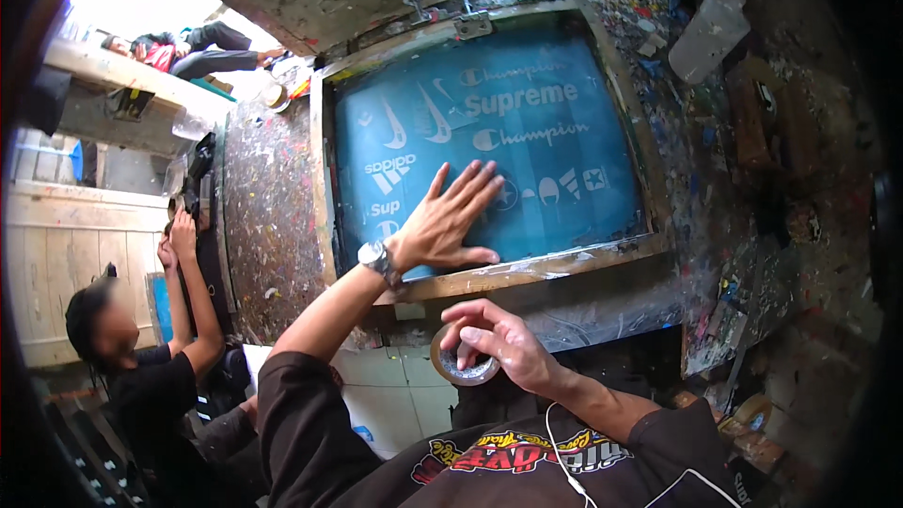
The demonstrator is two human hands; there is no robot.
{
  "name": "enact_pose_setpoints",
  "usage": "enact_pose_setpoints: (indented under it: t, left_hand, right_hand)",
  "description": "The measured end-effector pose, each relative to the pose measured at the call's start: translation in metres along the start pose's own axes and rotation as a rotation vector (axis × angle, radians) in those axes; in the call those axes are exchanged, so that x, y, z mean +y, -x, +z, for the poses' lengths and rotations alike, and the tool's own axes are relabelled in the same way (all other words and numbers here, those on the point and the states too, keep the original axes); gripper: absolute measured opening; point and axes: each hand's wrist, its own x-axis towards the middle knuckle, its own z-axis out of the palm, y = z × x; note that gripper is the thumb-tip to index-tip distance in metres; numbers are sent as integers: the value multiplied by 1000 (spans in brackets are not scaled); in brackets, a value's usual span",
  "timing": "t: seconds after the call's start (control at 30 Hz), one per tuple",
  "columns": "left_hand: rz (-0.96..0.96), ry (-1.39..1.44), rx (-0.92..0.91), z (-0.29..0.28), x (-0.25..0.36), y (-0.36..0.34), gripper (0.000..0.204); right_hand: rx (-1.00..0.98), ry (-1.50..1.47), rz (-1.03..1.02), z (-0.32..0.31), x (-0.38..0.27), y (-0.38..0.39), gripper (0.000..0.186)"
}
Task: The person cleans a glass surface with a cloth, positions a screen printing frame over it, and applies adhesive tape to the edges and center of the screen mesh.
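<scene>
A screen-printing frame [609,75] with a blue mesh and pale printed logos and lettering lies on the paint-spattered bench. My left hand [444,221], a watch on its wrist, lies on the lower middle of the mesh, fingers stretched out and slightly spread. Below the frame's front edge, my right hand [503,348] has curled fingers on a roll of tape [451,370], held low in front of my body.
At left a person in dark clothes [150,395] raises both hands; another person [207,61] reclines on a ledge. Metal clamps [470,23] top the frame. A translucent jug [707,38], scraps and another tape roll [755,411] are at right.
</scene>
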Motion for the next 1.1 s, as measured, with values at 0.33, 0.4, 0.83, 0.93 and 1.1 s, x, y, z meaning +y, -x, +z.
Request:
enact_pose_setpoints:
  t: [0.33,0.4,0.83,0.93,1.1]
  left_hand:
    - [-550,-171,386,4,-36,-20,81]
    - [-397,106,566,-6,-6,2,77]
    - [-672,692,747,44,197,200,62]
    - [-688,710,834,31,201,201,39]
    - [-614,1024,773,19,198,205,35]
  right_hand:
    - [-28,1103,-323,16,-1,58,18]
    - [-16,1415,-491,3,-7,64,14]
    - [-572,2013,-649,-32,13,27,22]
    - [-565,1894,-599,-26,7,36,22]
    - [-532,1743,-541,-14,-6,61,25]
